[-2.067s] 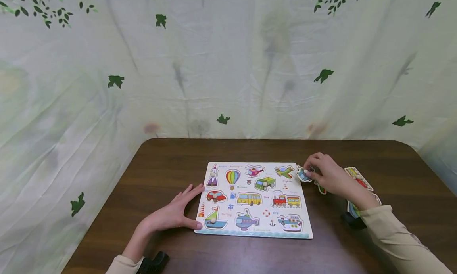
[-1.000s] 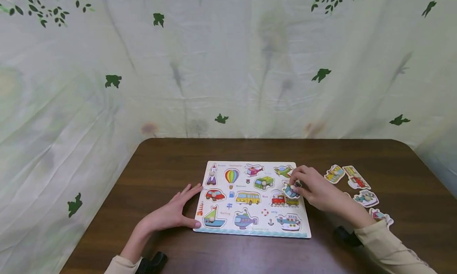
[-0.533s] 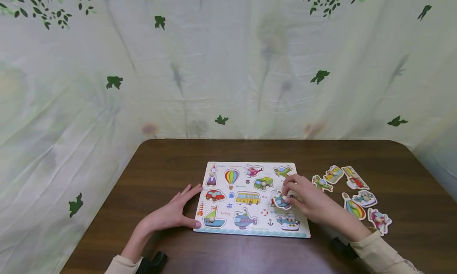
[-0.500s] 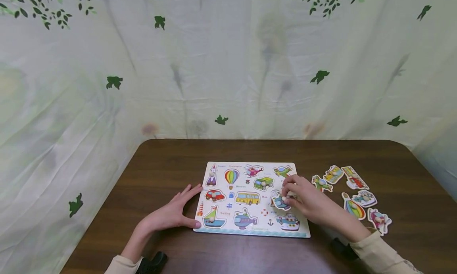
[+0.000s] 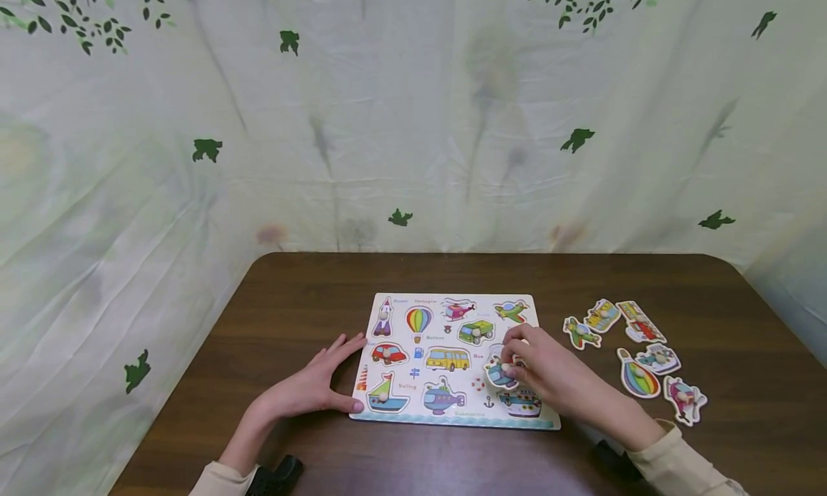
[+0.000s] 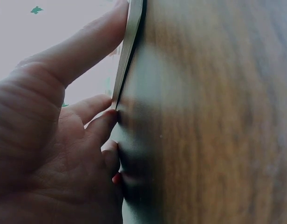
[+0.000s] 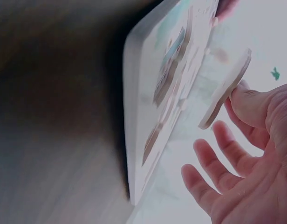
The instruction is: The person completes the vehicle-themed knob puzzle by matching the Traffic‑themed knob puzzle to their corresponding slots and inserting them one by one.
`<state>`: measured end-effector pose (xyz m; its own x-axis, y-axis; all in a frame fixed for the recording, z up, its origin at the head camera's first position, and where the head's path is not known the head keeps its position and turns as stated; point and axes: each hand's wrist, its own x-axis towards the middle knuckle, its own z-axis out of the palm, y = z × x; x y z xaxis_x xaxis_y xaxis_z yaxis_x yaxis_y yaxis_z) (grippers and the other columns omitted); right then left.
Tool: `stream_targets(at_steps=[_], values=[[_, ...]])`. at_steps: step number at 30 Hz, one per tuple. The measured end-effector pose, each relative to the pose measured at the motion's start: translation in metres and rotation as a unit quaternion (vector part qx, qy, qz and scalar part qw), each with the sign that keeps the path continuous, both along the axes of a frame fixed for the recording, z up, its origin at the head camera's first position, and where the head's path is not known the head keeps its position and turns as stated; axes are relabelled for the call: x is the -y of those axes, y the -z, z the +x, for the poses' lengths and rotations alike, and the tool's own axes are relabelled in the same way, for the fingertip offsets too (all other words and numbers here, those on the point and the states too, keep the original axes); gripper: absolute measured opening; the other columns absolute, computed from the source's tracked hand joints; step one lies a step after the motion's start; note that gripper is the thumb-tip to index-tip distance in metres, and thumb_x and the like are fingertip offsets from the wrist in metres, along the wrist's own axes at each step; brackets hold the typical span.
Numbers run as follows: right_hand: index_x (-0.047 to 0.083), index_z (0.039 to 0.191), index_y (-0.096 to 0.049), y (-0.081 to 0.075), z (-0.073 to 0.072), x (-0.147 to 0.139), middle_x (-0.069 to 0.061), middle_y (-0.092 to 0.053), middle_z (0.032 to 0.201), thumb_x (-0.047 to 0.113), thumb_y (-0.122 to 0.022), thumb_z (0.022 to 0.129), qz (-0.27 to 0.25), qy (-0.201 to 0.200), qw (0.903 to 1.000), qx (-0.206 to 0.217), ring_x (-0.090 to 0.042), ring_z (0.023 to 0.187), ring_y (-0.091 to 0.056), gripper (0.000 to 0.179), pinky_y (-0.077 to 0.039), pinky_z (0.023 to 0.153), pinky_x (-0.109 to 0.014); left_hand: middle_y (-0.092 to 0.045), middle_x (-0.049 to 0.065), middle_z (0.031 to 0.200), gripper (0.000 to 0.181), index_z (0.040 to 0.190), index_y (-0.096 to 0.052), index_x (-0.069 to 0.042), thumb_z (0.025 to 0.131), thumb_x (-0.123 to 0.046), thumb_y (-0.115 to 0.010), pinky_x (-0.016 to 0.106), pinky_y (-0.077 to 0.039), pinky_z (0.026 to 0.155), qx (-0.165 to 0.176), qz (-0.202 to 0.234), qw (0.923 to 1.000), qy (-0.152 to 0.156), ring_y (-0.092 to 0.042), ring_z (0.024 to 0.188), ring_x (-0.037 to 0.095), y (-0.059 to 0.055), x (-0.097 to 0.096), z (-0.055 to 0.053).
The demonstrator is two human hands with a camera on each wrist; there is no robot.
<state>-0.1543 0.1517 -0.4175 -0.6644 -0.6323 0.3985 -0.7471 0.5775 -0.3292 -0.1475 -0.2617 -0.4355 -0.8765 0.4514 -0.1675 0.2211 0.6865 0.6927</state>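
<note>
A white puzzle board (image 5: 452, 420) with printed vehicles lies on the table. My left hand (image 5: 316, 381) is spread at its left edge, thumb and fingertips touching the rim. In the left wrist view the same fingers (image 6: 94, 109) meet the board's side. Over the right part of the board, my right hand (image 5: 549, 363) pinches a blue puzzle piece (image 5: 497, 376) by its small knob. The right wrist view shows this piece (image 7: 227, 91) tilted and clear of the board, the other fingers loosely spread. It overlaps the printed train and ship (image 5: 520, 404) in the head view.
Several loose puzzle pieces lie right of the board: a green plane (image 5: 581, 334), a yellow one (image 5: 602, 316), a red and yellow train (image 5: 641, 322), a balloon (image 5: 638, 375), a purplish one (image 5: 657, 358) and a pink one (image 5: 686, 400). A curtain (image 5: 413, 123) hangs behind the table (image 5: 310, 288).
My right hand has carried the blue piece from beside the board's upper right corner onto the board, then down and slightly left. The left hand stays in place.
</note>
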Motion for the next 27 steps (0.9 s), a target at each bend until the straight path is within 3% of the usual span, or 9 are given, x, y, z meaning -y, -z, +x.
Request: stream_targets(at_steps=[11,27], values=[[0.023,0.089,-0.061,0.002,0.004,0.010,0.005,-0.055,0.110,0.018,-0.076,0.087,0.005,-0.026,0.9996,0.010,-0.012,0.099,-0.053,0.016,-0.048,0.081,-0.032,-0.021,0.007,0.162,0.105,0.157,-0.027,-0.016,0.074,-0.048,-0.083,0.062,-0.003,0.114,-0.002,0.002,1.0000,0.001,-0.001,0.149,0.035,0.001,0.001,0.000],[0.020,0.086,-0.061,0.009,0.005,0.028,0.004,-0.056,0.108,0.018,-0.076,0.087,-0.006,-0.086,0.9959,-0.024,-0.014,0.099,-0.053,0.014,-0.047,0.084,-0.033,-0.024,0.008,0.161,0.103,0.156,-0.029,-0.016,0.074,-0.048,-0.083,0.062,-0.003,0.114,-0.009,0.005,0.9999,0.003,-0.003,0.149,0.036,-0.001,0.000,0.001]])
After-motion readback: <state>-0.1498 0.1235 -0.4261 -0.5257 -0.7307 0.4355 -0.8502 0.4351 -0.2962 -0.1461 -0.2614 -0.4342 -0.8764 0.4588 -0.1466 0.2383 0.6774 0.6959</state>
